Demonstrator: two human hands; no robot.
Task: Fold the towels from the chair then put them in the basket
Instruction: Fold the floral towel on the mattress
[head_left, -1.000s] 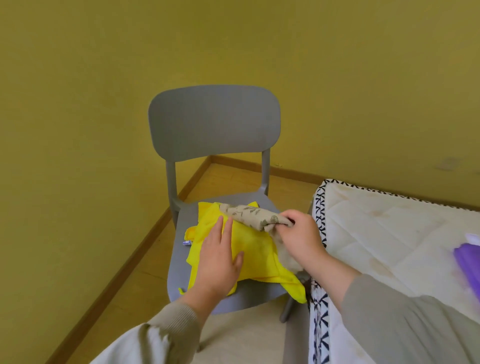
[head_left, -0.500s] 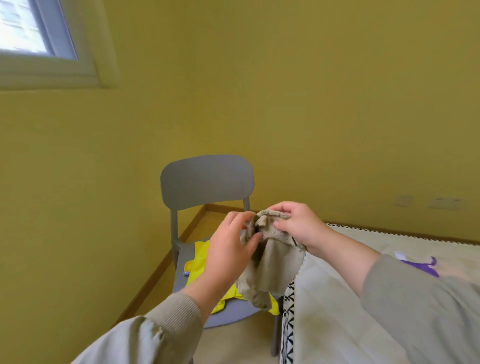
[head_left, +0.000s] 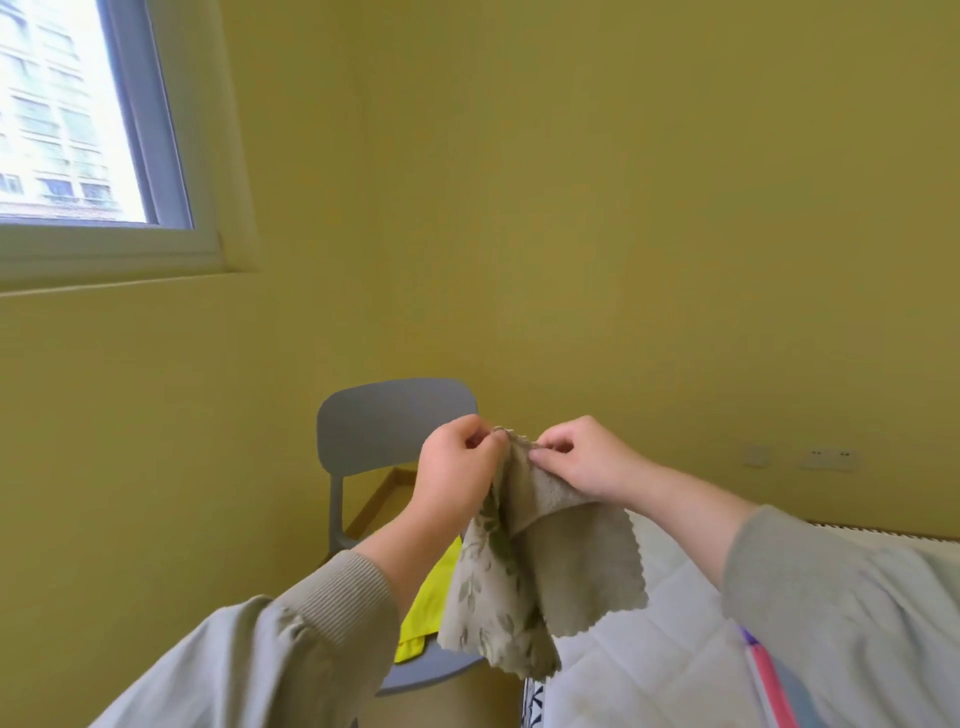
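Observation:
A beige towel with a leaf print (head_left: 540, 582) hangs in the air in front of the grey chair (head_left: 379, 426). My left hand (head_left: 457, 467) pinches its top edge on the left, and my right hand (head_left: 576, 462) pinches the same edge close by on the right. The cloth droops in folds below both hands. A yellow towel (head_left: 423, 608) lies on the chair seat, mostly hidden behind my left forearm. No basket is in view.
A white quilted mattress (head_left: 670, 649) with a black-and-white patterned edge fills the lower right. A purple and pink object (head_left: 763, 670) shows at its right, partly behind my right sleeve. Yellow walls enclose the corner, with a window (head_left: 67, 114) at upper left.
Both hands have lifted the beige towel off the chair and now hold it up by its top edge, letting it hang open. My view has tilted upward.

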